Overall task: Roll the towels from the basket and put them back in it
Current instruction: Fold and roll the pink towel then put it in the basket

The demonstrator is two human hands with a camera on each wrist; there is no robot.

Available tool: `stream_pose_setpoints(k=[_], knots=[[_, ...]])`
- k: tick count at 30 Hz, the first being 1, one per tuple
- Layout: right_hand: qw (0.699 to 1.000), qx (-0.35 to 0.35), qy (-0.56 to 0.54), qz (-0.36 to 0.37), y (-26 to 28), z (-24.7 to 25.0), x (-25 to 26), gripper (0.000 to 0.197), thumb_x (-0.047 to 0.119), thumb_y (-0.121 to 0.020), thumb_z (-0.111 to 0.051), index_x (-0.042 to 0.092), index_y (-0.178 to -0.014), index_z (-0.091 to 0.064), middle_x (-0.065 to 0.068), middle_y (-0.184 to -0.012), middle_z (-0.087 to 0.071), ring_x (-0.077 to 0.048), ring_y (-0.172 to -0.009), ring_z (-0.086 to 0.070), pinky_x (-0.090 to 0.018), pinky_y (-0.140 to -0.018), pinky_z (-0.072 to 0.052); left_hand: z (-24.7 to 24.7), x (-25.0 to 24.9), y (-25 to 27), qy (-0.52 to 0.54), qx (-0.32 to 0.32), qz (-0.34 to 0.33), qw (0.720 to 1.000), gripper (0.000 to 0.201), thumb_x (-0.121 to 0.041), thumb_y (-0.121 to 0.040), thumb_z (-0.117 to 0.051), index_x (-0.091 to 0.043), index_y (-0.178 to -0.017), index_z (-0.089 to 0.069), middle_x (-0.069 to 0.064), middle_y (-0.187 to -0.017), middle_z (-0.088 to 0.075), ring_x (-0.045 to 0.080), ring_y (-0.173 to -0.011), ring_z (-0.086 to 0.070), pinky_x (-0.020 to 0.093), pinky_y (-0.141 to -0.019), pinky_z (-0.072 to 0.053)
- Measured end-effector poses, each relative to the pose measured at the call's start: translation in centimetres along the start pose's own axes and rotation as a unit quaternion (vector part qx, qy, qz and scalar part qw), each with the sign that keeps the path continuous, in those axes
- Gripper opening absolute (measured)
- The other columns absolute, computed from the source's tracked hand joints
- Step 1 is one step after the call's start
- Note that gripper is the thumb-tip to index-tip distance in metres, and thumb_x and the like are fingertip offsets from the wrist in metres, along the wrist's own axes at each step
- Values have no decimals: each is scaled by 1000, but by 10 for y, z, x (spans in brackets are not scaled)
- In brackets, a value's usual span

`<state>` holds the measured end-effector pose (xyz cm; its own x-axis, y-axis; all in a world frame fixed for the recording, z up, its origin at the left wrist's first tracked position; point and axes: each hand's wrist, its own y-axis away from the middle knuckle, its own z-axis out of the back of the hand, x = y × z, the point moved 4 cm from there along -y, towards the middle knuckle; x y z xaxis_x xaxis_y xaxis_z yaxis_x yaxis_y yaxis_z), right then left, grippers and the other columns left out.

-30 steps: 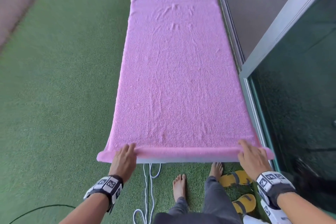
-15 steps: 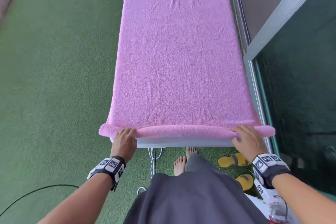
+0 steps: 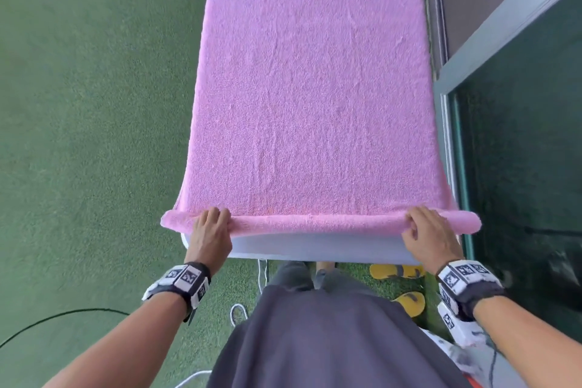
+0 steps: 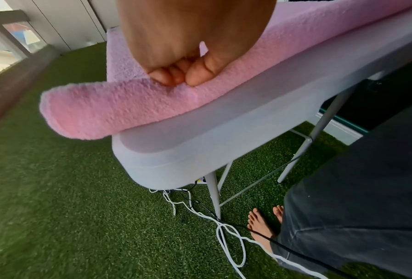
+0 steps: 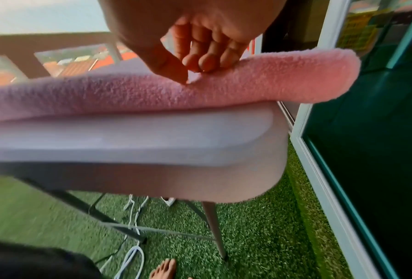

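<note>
A large pink towel (image 3: 315, 88) lies spread along a white folding table (image 3: 315, 249). Its near edge is rolled into a thin tube (image 3: 315, 224) that overhangs both table sides. My left hand (image 3: 211, 230) sits on the roll near its left end, fingers and thumb curled onto it (image 4: 176, 75). My right hand (image 3: 428, 230) holds the roll near its right end, fingertips and thumb curled on the terry (image 5: 200, 64). The basket is out of view.
Green artificial turf (image 3: 94, 135) surrounds the table. A glass sliding door and its frame (image 3: 519, 135) run along the right. Yellow sandals (image 3: 396, 271) and white cables (image 4: 223, 226) lie under the table's near end, by my bare feet.
The near edge has been turned over into a thicker roll and moved a little up the table. Both hands followed it, and I stepped closer, so the basket left the view.
</note>
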<state>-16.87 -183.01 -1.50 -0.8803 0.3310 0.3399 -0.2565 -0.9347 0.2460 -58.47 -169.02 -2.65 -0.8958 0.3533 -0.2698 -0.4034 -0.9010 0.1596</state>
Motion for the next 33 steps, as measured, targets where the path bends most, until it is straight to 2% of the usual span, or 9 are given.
stream_pose_setpoints(k=[4,6,10,15,21,26,29,31,33], knots=[[998,13,56,3,7,-9,-3,39,8,-67,-73,17,-101,-57,1,-102,-56,-22,-94,-54,-40,-84,-48,-1,-2,3,21,15,0,1000,49,18,-54,-53,-8,-96,-51,6,-92,-49,18,-82,-38,34,-68,-47],[999,-8,46,-16,1,-11,-8,42,3,-66,-74,15,-103,-61,-2,-106,-60,-25,-98,-57,-44,-88,-48,-3,1,7,32,7,-7,999,55,17,-53,-59,-10,-99,-50,5,-94,-50,17,-83,-38,35,-68,-50],[998,-46,-21,-33,-21,-9,-14,44,-9,-65,-72,12,-104,-70,-3,-104,-68,-26,-96,-61,-44,-90,-49,-1,3,9,53,-28,-25,998,49,14,-60,-73,-6,-103,-58,6,-98,-58,19,-90,-45,39,-78,-52],[998,-54,-39,-10,-22,-3,-13,40,-9,-68,-69,8,-104,-71,-2,-101,-64,-22,-92,-58,-44,-87,-51,8,-1,-4,51,-55,-10,997,38,15,-62,-75,-3,-94,-67,7,-90,-67,25,-83,-58,38,-75,-54],[999,4,-37,-22,8,-10,-16,36,8,-83,-62,16,-117,-65,5,-113,-60,-11,-104,-52,-25,-93,-37,13,-14,-1,36,-31,-8,999,27,11,-68,-69,-11,-82,-64,1,-80,-66,12,-72,-48,26,-70,-41],[999,31,-7,-28,30,-15,-18,37,12,-82,-60,18,-117,-66,9,-112,-61,-10,-104,-52,-28,-94,-39,-1,-3,22,34,-8,22,999,17,-1,-81,-60,-18,-81,-58,-7,-74,-60,12,-68,-48,26,-65,-36],[996,39,71,-33,38,-13,-15,33,23,-81,-58,29,-112,-67,14,-111,-66,-9,-103,-56,-32,-97,-32,-8,0,36,34,4,1,999,18,-21,-89,-35,-29,-77,-45,-12,-70,-53,13,-64,-48,29,-63,-36],[996,0,80,-32,35,-7,-14,32,20,-78,-64,33,-107,-69,14,-107,-69,-9,-99,-60,-33,-94,-28,-11,5,34,34,-2,-8,999,22,-16,-88,-32,-35,-78,-38,-8,-72,-54,15,-64,-48,31,-61,-39],[997,-57,59,-15,28,-3,-13,44,5,-70,-75,28,-108,-71,5,-108,-70,-16,-97,-64,-38,-92,-31,-10,10,30,15,-35,10,999,32,-3,-85,-34,-22,-97,-56,4,-92,-64,22,-81,-58,39,-71,-51]])
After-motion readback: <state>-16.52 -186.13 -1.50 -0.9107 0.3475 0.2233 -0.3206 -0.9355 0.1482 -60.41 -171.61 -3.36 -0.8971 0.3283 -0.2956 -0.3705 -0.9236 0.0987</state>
